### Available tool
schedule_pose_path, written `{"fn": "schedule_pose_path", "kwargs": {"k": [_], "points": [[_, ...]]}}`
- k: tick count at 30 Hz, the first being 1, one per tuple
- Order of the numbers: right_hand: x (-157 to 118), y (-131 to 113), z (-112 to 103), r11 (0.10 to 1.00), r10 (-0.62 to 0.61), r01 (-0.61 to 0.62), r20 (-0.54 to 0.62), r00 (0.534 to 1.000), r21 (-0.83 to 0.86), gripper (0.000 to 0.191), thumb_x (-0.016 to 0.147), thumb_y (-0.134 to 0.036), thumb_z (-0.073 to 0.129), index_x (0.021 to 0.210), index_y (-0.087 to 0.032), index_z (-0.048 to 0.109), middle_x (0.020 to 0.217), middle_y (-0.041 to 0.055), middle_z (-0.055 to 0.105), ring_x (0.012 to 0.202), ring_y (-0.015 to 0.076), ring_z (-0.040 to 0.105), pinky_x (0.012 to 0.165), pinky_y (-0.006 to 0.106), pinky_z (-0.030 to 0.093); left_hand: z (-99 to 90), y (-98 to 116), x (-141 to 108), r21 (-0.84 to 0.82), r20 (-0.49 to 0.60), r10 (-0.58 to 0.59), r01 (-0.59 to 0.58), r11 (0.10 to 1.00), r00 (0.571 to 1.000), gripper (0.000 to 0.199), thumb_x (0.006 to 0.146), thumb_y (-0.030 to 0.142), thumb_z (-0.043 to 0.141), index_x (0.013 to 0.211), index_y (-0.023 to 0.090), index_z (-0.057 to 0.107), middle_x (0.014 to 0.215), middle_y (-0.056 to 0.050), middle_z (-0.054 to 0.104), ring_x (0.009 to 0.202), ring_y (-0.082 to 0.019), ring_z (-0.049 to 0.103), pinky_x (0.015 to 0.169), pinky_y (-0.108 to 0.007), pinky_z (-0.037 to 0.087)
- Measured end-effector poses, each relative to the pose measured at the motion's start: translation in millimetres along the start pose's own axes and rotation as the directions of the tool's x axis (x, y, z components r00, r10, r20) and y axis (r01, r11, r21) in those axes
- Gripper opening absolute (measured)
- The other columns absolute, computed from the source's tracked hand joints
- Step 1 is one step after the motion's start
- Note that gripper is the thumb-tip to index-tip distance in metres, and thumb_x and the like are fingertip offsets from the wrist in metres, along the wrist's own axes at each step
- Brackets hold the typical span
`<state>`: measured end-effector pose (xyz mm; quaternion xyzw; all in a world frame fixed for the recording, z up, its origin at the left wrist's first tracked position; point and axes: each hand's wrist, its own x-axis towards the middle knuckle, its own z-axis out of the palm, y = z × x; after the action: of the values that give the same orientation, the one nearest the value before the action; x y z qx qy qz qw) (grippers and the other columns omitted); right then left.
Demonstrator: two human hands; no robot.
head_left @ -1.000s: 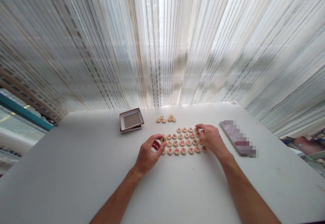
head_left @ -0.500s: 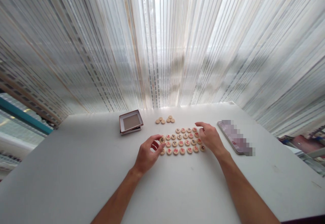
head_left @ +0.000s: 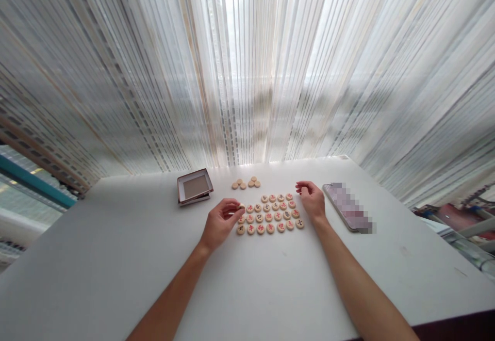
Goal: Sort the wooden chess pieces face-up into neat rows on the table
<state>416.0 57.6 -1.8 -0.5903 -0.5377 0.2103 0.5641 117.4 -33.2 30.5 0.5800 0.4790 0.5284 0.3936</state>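
Note:
Between the thumb and fingertips of my left hand (head_left: 219, 224) is a pale round xiangqi piece (head_left: 242, 206), pinched at the left end of a block of pieces. Its marking cannot be made out. Rows of xiangqi pieces (head_left: 269, 217) with red and black characters lie face up in front of me. My right hand (head_left: 314, 203) hovers by the block's upper right corner, fingers loosely curled and apart, holding nothing. Behind the rows, several blank-looking pieces (head_left: 243, 185) lie in two small clusters.
An open shallow box (head_left: 194, 196) stands at the back left, tilted on another part. A phone (head_left: 340, 207), partly blurred out, lies to the right on the white table (head_left: 247, 284). A striped curtain (head_left: 251, 72) hangs along the table's far edge.
My left hand has raised and tipped its piece, so the black character no longer shows. My right hand has drawn back slightly from the rows. The view has shifted a little.

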Motion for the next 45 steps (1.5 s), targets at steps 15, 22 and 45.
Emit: {"fn": "schedule_pose_path", "kwargs": {"k": [15,22,45], "points": [[0.6,-4.3,-0.1,0.996,0.065,-0.064,-0.017,0.998,0.058,0.026,0.080,-0.024,0.046,0.090,-0.019,0.070,0.085,0.0042,0.074,0.072,0.0189,0.070,0.067,0.029,0.052,20.7,-1.7,86.5,0.294,0.237,-0.154,0.081,0.953,0.959,0.026,0.073,0.043,0.076,0.081,0.018,0.072,0.083,-0.007,0.077,0.081,-0.023,0.074,0.072,-0.030,0.058],[1.0,-5.0,1.3,0.995,0.080,-0.078,-0.020,0.997,0.057,0.026,0.080,-0.025,0.046,0.089,-0.020,0.070,0.085,0.0035,0.074,0.071,0.0186,0.070,0.068,0.028,0.052,29.1,-11.2,103.9,0.445,0.242,-0.225,0.098,0.890,0.944,0.023,0.066,0.039,0.080,0.077,0.019,0.077,0.080,-0.006,0.078,0.079,-0.024,0.073,0.069,-0.029,0.055],[0.2,-6.6,2.0,0.996,0.082,-0.081,-0.024,0.996,0.046,0.025,0.080,-0.026,0.047,0.087,-0.020,0.070,0.083,0.0034,0.075,0.070,0.0185,0.069,0.068,0.028,0.052,36.5,0.6,91.2,0.524,0.213,-0.246,0.102,0.846,0.946,0.022,0.072,0.039,0.074,0.082,0.020,0.082,0.066,-0.003,0.075,0.039,-0.012,0.054,0.038,-0.022,0.039]]}}
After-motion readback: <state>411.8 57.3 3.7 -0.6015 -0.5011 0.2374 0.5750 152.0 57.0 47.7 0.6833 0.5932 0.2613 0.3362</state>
